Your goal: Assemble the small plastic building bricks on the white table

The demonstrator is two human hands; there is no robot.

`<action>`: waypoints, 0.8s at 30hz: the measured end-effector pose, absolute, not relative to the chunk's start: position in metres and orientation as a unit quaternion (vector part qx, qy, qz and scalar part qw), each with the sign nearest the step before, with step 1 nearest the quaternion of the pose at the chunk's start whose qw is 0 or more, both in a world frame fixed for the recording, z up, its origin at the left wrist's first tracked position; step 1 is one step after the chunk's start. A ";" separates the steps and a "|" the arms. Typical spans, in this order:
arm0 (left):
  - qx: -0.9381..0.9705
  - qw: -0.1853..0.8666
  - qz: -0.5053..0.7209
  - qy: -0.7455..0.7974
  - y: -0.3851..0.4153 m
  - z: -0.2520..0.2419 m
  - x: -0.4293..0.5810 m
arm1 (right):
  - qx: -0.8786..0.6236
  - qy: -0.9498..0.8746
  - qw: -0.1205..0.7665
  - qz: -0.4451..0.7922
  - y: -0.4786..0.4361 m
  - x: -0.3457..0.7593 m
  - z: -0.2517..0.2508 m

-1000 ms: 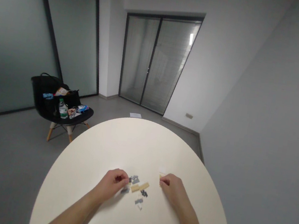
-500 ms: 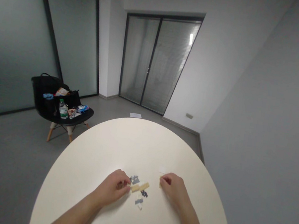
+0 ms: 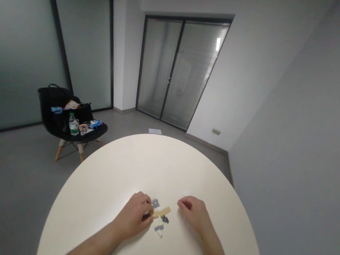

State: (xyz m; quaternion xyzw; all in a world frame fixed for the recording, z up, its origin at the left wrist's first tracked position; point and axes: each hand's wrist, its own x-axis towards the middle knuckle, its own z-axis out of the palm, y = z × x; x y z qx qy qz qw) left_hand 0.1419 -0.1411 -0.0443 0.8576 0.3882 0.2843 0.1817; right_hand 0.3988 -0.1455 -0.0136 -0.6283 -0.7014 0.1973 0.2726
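Left hand: moved toward bench's right edge; hold unclear.
Right hand: hold unclear.
Tan plastic strip: left-hand bump could displace it.

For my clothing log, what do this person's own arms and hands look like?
The bare, ungloved left hand and bare, ungloved right hand join long, bare forearms that narrow toward the hands. No sleeve, watch, bracelet or cable shows on either.
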 end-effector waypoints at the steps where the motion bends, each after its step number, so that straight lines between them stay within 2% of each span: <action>1: 0.861 0.183 0.284 0.381 -0.141 -0.044 0.142 | -0.624 -0.701 0.282 0.198 -0.148 0.398 -0.008; 6: 0.874 0.183 0.277 0.356 -0.142 -0.040 0.138 | -0.613 -0.677 0.362 0.189 -0.169 0.394 0.035; 9: 0.859 0.189 0.298 0.371 -0.143 -0.041 0.135 | -0.590 -0.699 0.361 0.180 -0.184 0.382 0.044; 12: 0.831 0.220 0.333 0.388 -0.144 -0.047 0.136 | -0.542 -0.744 0.336 0.201 -0.198 0.364 0.026; 17: 0.804 0.323 0.348 0.358 -0.147 -0.053 0.139 | -0.495 -0.761 0.354 0.225 -0.212 0.341 -0.015; 24: 0.782 0.382 0.346 0.351 -0.149 -0.045 0.140 | -0.493 -0.757 0.347 0.252 -0.207 0.340 -0.020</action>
